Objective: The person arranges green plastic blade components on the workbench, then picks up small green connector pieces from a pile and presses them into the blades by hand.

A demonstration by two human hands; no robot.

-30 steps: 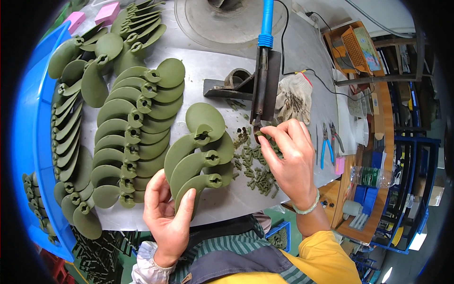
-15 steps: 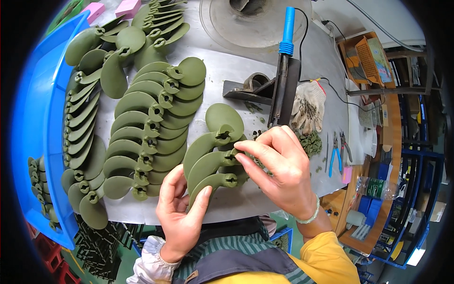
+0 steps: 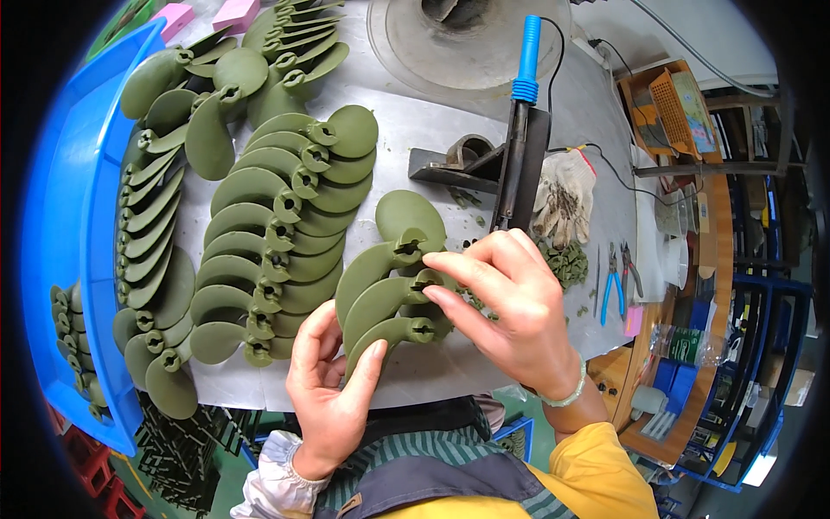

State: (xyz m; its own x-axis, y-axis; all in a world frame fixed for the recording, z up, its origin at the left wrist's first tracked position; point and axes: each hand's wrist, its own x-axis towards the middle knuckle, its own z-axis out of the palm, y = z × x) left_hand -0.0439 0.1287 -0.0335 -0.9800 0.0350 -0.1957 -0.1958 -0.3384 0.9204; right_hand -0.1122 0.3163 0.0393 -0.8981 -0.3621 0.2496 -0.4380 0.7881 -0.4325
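Note:
A short stack of overlapping olive-green propellers [image 3: 373, 298] lies near the table's front edge. My left hand [image 3: 333, 389] grips the front blades of this stack at their lower left, thumb on top and the other fingers curled underneath. My right hand [image 3: 510, 303] reaches in from the right, its thumb and forefinger bracketing the slotted hub [image 3: 424, 281] of the middle propeller. Whether a small part sits between those fingertips is hidden. Just left of the stack, a long row of similar propellers [image 3: 233, 223] overlaps on the table.
More propellers [image 3: 151, 233] lie beside a blue bin [image 3: 104, 259] at the left. A blue-handled tool [image 3: 526, 60] rests on a black metal stand [image 3: 450, 169]. Right of it are a stained glove [image 3: 564, 195], green scraps [image 3: 569, 262] and pliers [image 3: 612, 285]. A round grey base [image 3: 406, 52] stands at the back.
My right thumb and forefinger have shifted slightly left and spread a little around the middle hub. The left hand keeps its hold, and the stack has hardly moved.

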